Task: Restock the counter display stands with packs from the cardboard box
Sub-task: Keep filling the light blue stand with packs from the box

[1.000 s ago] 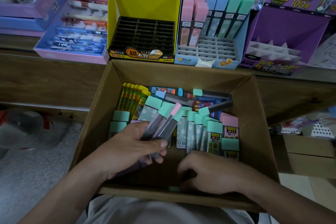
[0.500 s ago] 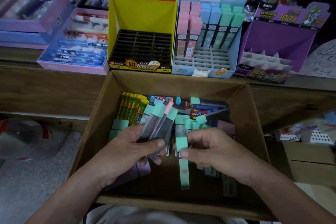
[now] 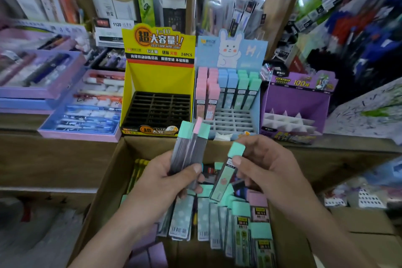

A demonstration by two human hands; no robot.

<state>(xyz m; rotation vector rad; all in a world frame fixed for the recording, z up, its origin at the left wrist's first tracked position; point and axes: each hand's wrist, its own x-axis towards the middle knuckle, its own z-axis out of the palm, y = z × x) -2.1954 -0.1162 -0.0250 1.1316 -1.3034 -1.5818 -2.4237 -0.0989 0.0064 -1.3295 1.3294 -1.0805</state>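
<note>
While left hand (image 3: 171, 177) grips three packs (image 3: 188, 148) above the cardboard box (image 3: 113, 172) | right hand (image 3: 268, 169) pinches mint pack (image 3: 226, 177) | advice: seat it cap-up, square, in a free slot of the blue stand (image 3: 230, 118)

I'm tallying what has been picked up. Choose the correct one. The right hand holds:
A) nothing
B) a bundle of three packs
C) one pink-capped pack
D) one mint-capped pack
D: the right hand pinches a single mint-capped pack, while the left hand grips the bundle.
</note>
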